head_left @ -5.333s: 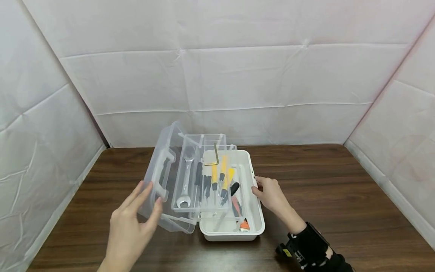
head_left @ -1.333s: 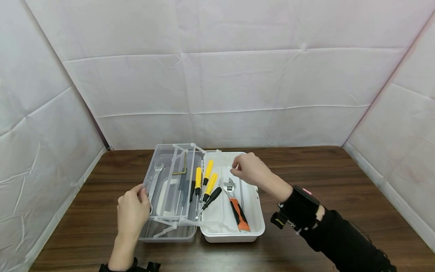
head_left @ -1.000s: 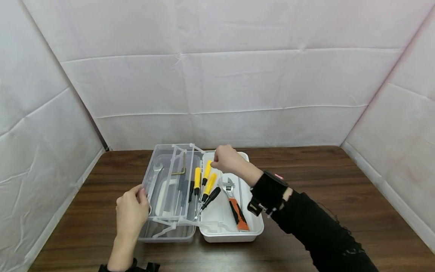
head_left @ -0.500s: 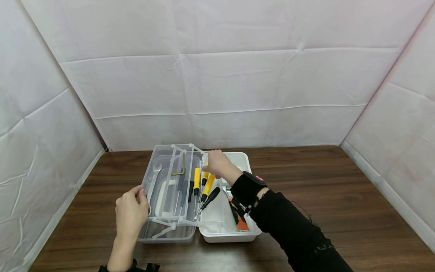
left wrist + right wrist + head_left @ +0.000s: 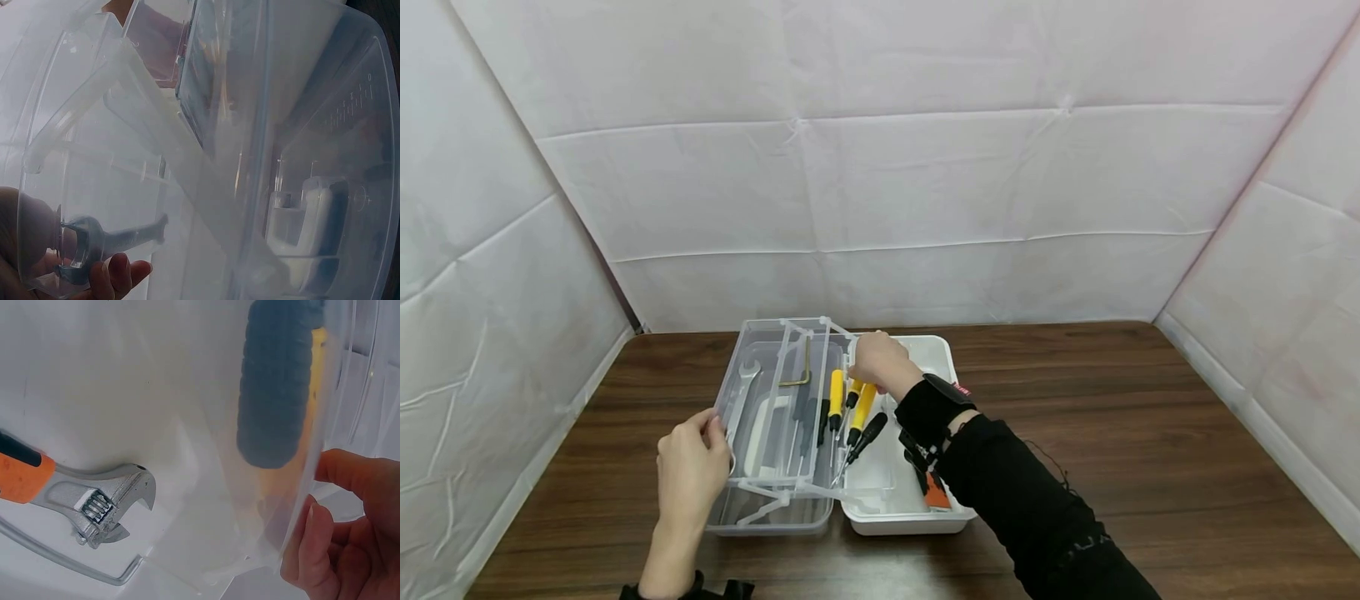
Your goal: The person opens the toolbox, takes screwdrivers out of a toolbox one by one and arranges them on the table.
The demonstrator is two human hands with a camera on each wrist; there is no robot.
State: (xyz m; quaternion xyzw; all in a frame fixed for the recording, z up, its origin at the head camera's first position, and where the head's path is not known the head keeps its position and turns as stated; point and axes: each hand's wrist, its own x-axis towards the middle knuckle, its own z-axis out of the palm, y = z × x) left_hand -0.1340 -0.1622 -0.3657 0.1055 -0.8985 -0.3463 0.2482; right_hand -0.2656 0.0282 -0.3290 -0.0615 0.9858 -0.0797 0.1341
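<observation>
My left hand [image 5: 692, 458] pinches the left edge of a clear divided tray [image 5: 775, 481]; in the left wrist view its fingers [image 5: 120, 272] curl at the tray beside a wrench end. At the tray's far right part, my right hand [image 5: 880, 362] grips a clear wall between thumb and fingers, as the right wrist view shows. A silver open-end wrench [image 5: 743, 396] and a brass hex key [image 5: 807, 367] lie in the tray. Yellow-handled screwdrivers [image 5: 837, 392] and a black-handled screwdriver [image 5: 868, 436] lie toward its right side, the farthest partly hidden by my right hand.
The white toolbox base [image 5: 887, 525] holds an orange-handled adjustable wrench [image 5: 106, 497] and a bent steel rod [image 5: 69, 561]. The clear lid [image 5: 808, 527] lies open on the left, under the tray. All stand on a brown wooden table [image 5: 1090, 400].
The clear lid and tray, tilted up at first, have swung down to the left. My right hand has moved from the base's right rim leftward onto the tray; my left hand has kept its recent hold.
</observation>
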